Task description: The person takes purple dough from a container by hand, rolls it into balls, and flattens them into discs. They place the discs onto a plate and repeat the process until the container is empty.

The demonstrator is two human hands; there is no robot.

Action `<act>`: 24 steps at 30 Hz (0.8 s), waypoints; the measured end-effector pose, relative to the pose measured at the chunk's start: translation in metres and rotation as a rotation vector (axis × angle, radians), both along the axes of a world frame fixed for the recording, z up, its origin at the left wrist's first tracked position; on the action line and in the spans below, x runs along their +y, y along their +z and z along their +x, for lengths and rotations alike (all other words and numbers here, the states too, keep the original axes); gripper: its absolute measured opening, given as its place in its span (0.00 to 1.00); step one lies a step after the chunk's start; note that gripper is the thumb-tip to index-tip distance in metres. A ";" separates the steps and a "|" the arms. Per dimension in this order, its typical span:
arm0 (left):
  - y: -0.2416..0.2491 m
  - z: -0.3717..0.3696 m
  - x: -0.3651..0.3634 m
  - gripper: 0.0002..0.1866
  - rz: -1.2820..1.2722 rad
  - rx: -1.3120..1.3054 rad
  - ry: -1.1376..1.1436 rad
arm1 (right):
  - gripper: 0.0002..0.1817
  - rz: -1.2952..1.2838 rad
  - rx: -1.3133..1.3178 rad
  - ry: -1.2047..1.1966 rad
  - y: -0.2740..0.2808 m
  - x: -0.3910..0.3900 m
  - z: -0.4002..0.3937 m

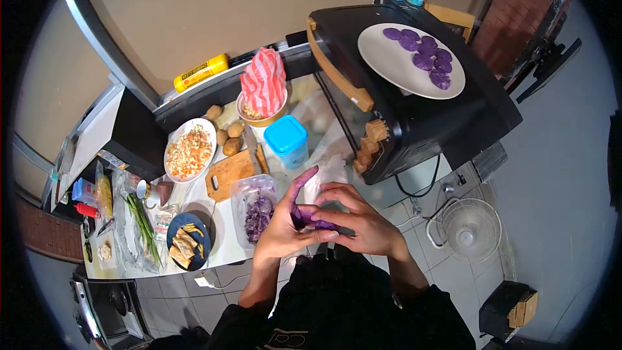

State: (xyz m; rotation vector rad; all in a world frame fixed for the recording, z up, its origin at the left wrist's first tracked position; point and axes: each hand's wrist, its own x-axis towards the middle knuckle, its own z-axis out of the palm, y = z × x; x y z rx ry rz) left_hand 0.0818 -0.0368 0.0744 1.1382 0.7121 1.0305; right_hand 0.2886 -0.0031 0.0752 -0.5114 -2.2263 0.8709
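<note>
My left hand (280, 228) is cupped, with its index finger stretched up and purple stains on the fingers and palm. In its palm lies purple mash (302, 216), partly covered by fingers. My right hand (364, 221) reaches across from the right, its curved fingers pressing on the mash. Just left of my hands stands a clear plastic container (238, 189) with crumbly purple mash (259, 215) inside. Several flat purple patties (423, 61) lie on a white plate (383, 68) at the upper right.
The plate rests on a black toaster oven (431, 120). Around the counter are a blue-lidded tub (286, 135), a cutting board (228, 175), potatoes (233, 146), a plate of chopped food (189, 150) and a dark plate (199, 260) with pastry pieces. A fan (465, 233) stands on the floor.
</note>
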 end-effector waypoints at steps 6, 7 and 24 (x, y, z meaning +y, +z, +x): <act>0.001 0.039 0.021 0.56 0.007 0.007 -0.016 | 0.33 0.032 0.013 -0.076 0.009 0.013 0.034; 0.004 0.041 0.027 0.56 0.032 0.048 -0.031 | 0.34 0.022 0.020 -0.074 0.012 0.016 0.038; 0.076 0.102 0.133 0.55 0.181 0.034 -0.256 | 0.27 0.323 0.008 -0.235 0.085 0.070 0.113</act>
